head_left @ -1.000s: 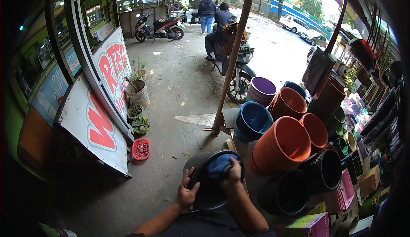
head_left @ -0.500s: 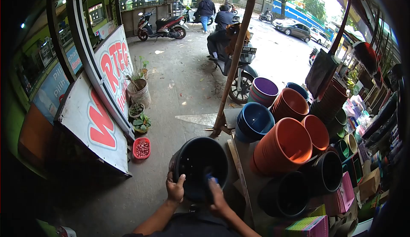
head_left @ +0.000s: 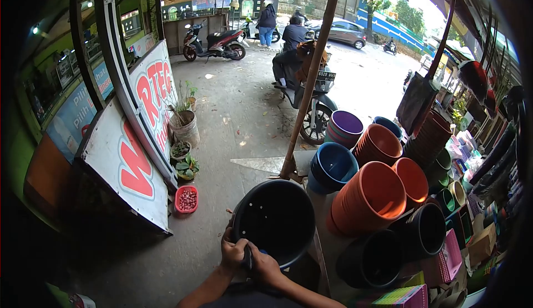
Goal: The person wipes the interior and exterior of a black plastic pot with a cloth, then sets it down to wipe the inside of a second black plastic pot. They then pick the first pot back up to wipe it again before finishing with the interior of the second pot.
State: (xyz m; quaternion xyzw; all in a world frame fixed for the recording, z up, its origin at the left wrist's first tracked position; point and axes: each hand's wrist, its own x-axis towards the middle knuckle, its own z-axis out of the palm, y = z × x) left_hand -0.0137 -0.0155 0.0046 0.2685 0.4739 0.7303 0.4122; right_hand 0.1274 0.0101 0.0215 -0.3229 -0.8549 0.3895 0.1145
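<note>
A large black plant pot stands in front of me with its mouth facing up, and small light spots show inside it. On its near left rim, my left hand is closed, thumb over the edge. My right hand is right beside it at the near rim, closed round a dark narrow object whose kind I cannot make out. A bit of blue shows by the right fingers. The palms and the pot's underside are hidden.
On the right stand stacked orange pots, blue pots, purple pots and black pots. A wooden pole rises ahead. To the left are a sign board and a red tub. A person sits on a motorbike beyond.
My right hand has come from inside the pot to the near rim, beside my left hand. The pot appears shifted right and larger. Out on the road, a dark car has moved left.
</note>
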